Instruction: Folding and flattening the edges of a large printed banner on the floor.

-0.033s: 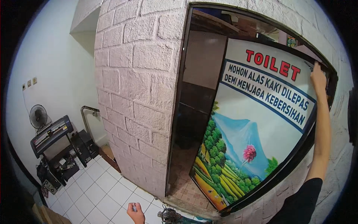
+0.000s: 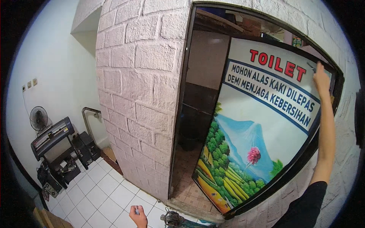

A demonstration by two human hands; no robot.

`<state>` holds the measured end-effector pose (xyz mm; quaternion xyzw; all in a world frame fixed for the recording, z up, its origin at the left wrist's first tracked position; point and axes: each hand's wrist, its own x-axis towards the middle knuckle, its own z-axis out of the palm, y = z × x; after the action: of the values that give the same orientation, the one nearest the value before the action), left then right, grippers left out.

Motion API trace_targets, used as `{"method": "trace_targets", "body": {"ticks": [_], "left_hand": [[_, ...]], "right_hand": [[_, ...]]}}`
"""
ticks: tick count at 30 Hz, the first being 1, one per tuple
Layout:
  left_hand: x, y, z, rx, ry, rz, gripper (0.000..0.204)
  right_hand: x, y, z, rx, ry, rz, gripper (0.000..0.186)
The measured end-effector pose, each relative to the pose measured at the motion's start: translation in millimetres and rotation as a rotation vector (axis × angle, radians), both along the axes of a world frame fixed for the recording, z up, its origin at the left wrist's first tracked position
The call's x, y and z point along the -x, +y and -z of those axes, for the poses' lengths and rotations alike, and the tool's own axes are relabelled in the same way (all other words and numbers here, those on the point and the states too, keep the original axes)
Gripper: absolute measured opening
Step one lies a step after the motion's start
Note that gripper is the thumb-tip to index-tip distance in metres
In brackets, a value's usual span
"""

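Note:
My right hand (image 2: 322, 78) is raised at the upper right of a door panel (image 2: 251, 159), closed around a thin tool (image 2: 311, 66) whose tip is against or very near the panel's face. The panel carries a printed landscape with red and dark lettering, inside a dark frame (image 2: 337, 81). At the bottom edge my left hand (image 2: 137, 214) is curled around a small grey-blue item that is too small to name. Just right of it, low in view, lies a dark tangled object (image 2: 171, 219) with some teal, partly cut off.
A white brick wall (image 2: 140, 95) borders the doorway, with a dim tiled room (image 2: 192, 190) behind. At left, a fan (image 2: 38, 118), a cutting machine (image 2: 51, 138) and dark electronics (image 2: 81, 150) stand on white tiles (image 2: 106, 190) beside a metal rail (image 2: 87, 125).
My right hand and the thin tool have shifted slightly left along the upper part of the panel. The rest looks almost the same.

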<state>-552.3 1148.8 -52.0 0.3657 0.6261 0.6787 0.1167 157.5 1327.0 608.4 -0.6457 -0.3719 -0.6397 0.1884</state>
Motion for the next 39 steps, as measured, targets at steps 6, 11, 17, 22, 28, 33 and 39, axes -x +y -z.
{"method": "trace_targets", "body": {"ticks": [6,11,17,22,28,33,39], "left_hand": [[0,3,-21,0.060,0.082,0.047,0.032],[7,3,-19,0.009,0.011,0.057,0.031],[23,-3,-10,-0.048,-0.015,0.038,0.030],[40,0,0,-0.050,-0.072,0.006,0.028],[47,28,-8,0.016,0.022,0.039,0.026],[46,61,-16,-0.049,-0.043,0.151,0.024],[38,77,-22,-0.097,-0.156,0.311,0.021]], "right_hand": [[92,39,5,0.096,0.000,-0.169,0.059],[137,65,-35,0.161,0.098,-0.143,0.063],[152,74,-48,0.141,0.046,-0.163,0.065],[189,76,23,0.177,-0.035,-0.281,0.066],[236,59,71,0.142,0.109,-0.415,0.063],[235,62,59,0.113,0.042,-0.404,0.060],[249,37,58,0.167,0.076,-0.366,0.058]]}}
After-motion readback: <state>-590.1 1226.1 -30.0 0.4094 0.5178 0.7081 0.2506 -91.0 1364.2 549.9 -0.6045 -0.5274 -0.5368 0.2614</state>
